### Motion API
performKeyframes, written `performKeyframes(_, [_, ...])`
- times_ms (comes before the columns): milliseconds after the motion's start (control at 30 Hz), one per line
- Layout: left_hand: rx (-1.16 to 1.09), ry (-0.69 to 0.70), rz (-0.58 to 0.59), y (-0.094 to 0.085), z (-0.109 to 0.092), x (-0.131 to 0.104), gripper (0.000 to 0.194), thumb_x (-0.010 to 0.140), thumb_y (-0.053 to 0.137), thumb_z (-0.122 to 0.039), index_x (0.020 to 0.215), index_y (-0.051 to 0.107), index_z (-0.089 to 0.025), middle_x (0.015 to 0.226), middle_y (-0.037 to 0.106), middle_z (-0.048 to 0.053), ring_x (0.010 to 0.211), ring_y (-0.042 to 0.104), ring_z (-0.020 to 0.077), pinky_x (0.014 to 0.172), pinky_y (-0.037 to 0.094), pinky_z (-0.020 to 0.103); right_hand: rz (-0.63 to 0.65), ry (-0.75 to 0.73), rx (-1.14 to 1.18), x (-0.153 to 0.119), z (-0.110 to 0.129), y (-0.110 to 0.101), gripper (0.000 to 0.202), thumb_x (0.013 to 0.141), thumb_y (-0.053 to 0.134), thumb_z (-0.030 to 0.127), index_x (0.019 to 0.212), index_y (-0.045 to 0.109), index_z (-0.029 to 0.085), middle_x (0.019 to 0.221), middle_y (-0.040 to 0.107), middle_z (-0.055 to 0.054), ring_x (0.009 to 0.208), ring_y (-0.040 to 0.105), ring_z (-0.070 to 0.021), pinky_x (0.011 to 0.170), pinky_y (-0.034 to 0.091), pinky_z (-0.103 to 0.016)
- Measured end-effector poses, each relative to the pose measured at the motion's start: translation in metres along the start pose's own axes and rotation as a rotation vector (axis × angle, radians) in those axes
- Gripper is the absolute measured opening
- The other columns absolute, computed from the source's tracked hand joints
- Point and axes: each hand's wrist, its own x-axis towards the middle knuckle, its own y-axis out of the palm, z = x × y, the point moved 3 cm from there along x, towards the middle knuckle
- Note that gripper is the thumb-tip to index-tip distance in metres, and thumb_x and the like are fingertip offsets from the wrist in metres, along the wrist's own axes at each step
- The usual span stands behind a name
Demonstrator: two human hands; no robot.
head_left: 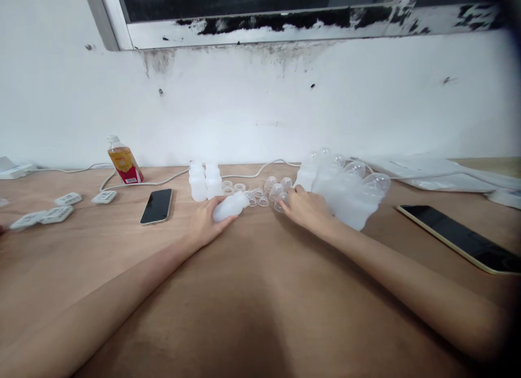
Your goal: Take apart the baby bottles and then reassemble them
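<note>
My left hand (203,220) is wrapped round a translucent white plastic bottle (230,206), which leans over with its neck toward the right. My right hand (307,207) has its fingers closed at the edge of a clear dome cap (280,203); its fingertips are partly hidden. Several more clear dome caps (271,183) lie just beyond those fingers. Between my hands are small clear cone-shaped pieces (258,193) and a few clear rings (239,187). Two white bottles (198,181) stand behind my left hand. Close by my right forearm is a cluster of white bottles topped with domes (345,196).
A phone (157,206) lies at the left, a larger phone or tablet (459,237) at the right. Farther left are a drink bottle (124,161) and several small white labelled pieces (68,198). A white cable (163,181) runs along the wall; plastic bags (431,174) lie back right.
</note>
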Motion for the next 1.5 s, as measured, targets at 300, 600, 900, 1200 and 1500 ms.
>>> performKeyframes(300, [-0.044,0.013,0.016,0.001,-0.001,0.0,0.042,0.069,0.052,-0.045,0.104,0.047,-0.021,0.099,0.059,0.003,0.09,0.055,0.0199,0.074,0.043,0.031,0.072,-0.291,0.201,-0.022,0.039,0.007,0.042,0.083,0.027,0.041,0.11,0.038,0.011,0.094,0.056,-0.018,0.073,0.057,-0.0266,0.058,0.037,-0.033])
performKeyframes(600, [-0.058,0.005,0.034,0.0,-0.002,0.001,0.041,0.07,0.052,-0.045,0.103,0.048,-0.021,0.101,0.059,0.003,0.092,0.054,0.0203,0.077,0.043,0.032,0.111,-0.069,1.087,-0.015,0.031,0.03,0.035,0.077,0.033,0.051,0.091,0.041,0.019,0.055,0.045,0.003,0.046,0.043,-0.0111,0.044,0.028,-0.022])
performKeyframes(900, [-0.025,0.009,0.054,0.0,-0.003,0.0,0.043,0.069,0.052,-0.045,0.104,0.048,-0.021,0.1,0.06,0.003,0.09,0.056,0.0211,0.073,0.044,0.032,0.419,0.178,1.921,-0.003,0.026,0.039,0.028,0.072,0.035,0.047,0.069,0.038,0.019,0.052,0.04,0.004,0.041,0.033,-0.0076,0.035,0.016,-0.018])
performKeyframes(1200, [-0.016,0.023,0.054,0.001,-0.002,0.0,0.043,0.069,0.052,-0.045,0.105,0.047,-0.02,0.1,0.059,0.004,0.089,0.056,0.0209,0.073,0.044,0.032,0.436,0.188,1.94,-0.004,0.026,0.042,0.028,0.073,0.035,0.045,0.072,0.041,0.018,0.052,0.042,0.004,0.042,0.036,-0.0077,0.035,0.017,-0.018])
performKeyframes(1500, [0.058,0.131,0.07,0.003,-0.007,-0.003,0.049,0.072,0.048,-0.047,0.113,0.044,-0.021,0.107,0.057,0.005,0.093,0.055,0.0218,0.076,0.044,0.033,0.373,-0.071,1.747,-0.013,0.034,0.031,0.028,0.076,0.042,0.045,0.09,0.033,0.021,0.069,0.057,0.0,0.051,0.053,-0.0109,0.036,0.027,-0.017])
